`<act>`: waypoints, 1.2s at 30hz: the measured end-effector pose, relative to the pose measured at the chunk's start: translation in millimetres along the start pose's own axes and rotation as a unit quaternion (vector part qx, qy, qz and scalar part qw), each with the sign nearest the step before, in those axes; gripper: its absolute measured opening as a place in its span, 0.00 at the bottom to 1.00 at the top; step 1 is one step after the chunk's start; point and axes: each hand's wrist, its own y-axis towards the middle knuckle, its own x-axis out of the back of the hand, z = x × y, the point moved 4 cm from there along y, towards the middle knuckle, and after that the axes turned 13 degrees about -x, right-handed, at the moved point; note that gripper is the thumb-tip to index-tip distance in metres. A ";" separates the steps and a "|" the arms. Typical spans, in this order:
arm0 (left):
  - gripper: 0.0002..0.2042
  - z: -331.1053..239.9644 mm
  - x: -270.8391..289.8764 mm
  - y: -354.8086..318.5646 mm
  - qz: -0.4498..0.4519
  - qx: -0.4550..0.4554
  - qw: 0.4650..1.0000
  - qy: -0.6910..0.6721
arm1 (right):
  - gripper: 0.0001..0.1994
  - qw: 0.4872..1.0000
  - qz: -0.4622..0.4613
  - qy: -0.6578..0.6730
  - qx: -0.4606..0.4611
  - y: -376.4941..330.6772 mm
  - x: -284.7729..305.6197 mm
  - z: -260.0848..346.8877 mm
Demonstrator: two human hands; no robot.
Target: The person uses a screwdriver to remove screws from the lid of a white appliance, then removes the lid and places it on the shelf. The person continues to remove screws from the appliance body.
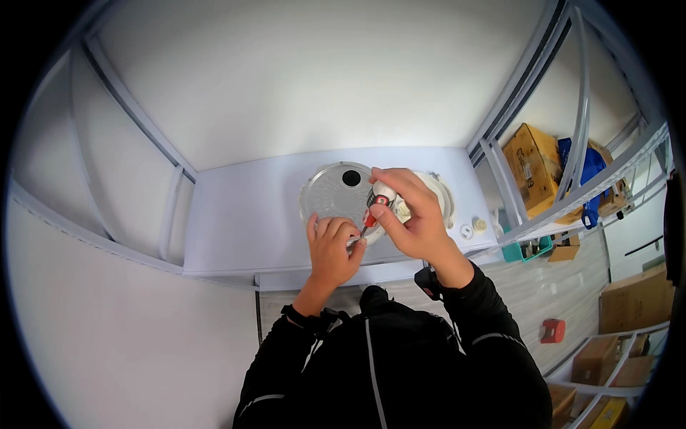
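A screwdriver [371, 214] with a red and white handle is gripped in my right hand [418, 219], its shaft slanting down and left. At the shaft's lower end, my left hand [332, 247] has its thumb and fingers closed together; what they pinch is too small to make out. Both hands are over the near edge of a round, pale grey plastic cover [321, 189] with ribbed slots and a black disc [351, 178] near its far side. Partly behind my right hand, a white round housing [444, 196] stands on the table.
Near the right end of the white table [236, 214] sit a small cream cap-like part [479, 224] and a white ring [466, 232]. Metal frame posts flank the table. Cardboard boxes [532, 168], a teal bin [516, 252] and a red stool [552, 331] are to the right.
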 end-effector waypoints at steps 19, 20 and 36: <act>0.08 1.5 1.4 2.6 -0.005 0.013 1.000 0.014 | 0.31 0.987 0.011 0.091 -0.135 -6.1 1.1 -12.7; 0.08 1.1 2.5 3.2 -0.005 0.012 1.000 0.014 | 0.31 0.988 0.018 0.084 -0.127 -6.9 1.1 -12.4; 0.07 -4.4 11.3 23.9 0.124 0.030 0.991 0.037 | 0.28 0.993 0.089 0.061 -0.036 -7.4 -0.1 2.5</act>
